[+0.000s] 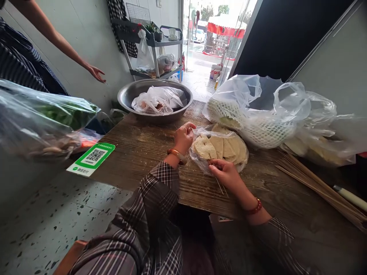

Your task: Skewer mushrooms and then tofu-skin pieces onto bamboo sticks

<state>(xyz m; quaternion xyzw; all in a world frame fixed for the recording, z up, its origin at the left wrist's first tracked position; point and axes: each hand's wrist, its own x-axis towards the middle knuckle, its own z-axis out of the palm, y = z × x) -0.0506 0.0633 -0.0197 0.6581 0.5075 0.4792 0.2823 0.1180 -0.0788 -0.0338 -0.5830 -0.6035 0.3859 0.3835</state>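
Note:
My left hand (184,138) is closed in a pinch at the left edge of a clear plastic bag (204,167). Pale, flat, rounded slices (223,147) lie overlapping in the bag, which is open toward me. With closed fingers my right hand (226,173) holds a couple of thin wooden skewers (220,184), their lower ends sticking out below the hand. The skewers' upper tips meet the nearest slice; whether they pierce it I cannot tell.
A metal basin (123,100) with a bagged item stands at the table's far end. Bags with net-wrapped produce (265,128) and a bundle of long skewers (315,181) are on the right. A green QR card (93,158) lies left. Another person's hand (96,73) reaches in beyond a vegetable bag (57,122).

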